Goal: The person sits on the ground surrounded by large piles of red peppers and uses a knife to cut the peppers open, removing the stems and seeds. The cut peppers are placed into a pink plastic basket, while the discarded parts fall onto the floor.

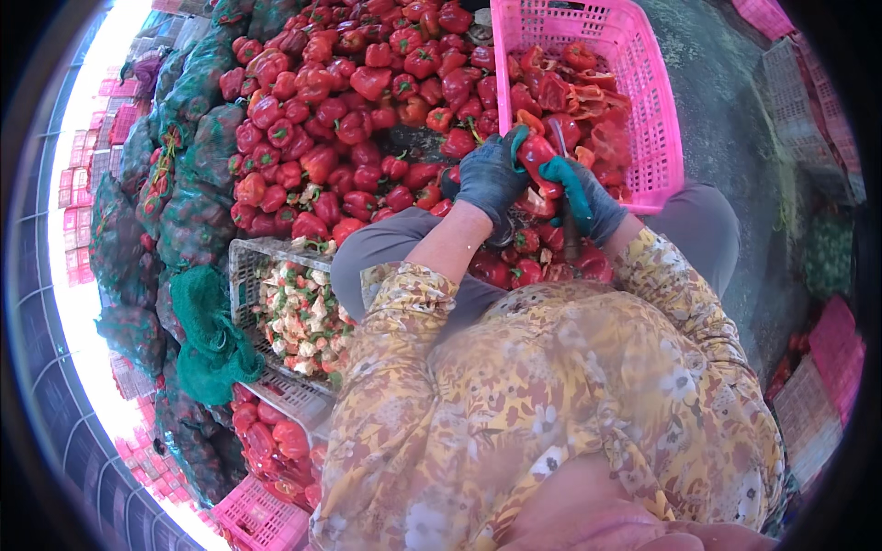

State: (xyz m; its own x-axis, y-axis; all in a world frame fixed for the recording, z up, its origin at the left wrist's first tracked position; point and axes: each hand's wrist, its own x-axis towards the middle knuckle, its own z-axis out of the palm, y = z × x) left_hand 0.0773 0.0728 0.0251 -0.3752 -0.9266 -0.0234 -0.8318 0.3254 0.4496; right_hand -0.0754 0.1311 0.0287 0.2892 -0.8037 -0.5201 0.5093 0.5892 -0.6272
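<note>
My left hand (490, 175), in a dark glove with green fingertips, holds a red bell pepper (536, 157) by its left side. My right hand (586, 196), gloved the same way, has a knife (559, 140) whose thin blade points up past the pepper; its fingers also touch the pepper. Both hands are over the near edge of a pink plastic crate (658, 117), which holds cut red pepper pieces (610, 131). More whole red peppers (527, 272) lie below my hands, between my legs.
A large heap of red peppers (331, 110) spreads to the left. Beside my left knee stands a grey crate (241, 275) of pepper cores and stems (306, 317). Filled green mesh sacks (200, 200), a loose green net (207, 337) and another pink crate (265, 516) are further left.
</note>
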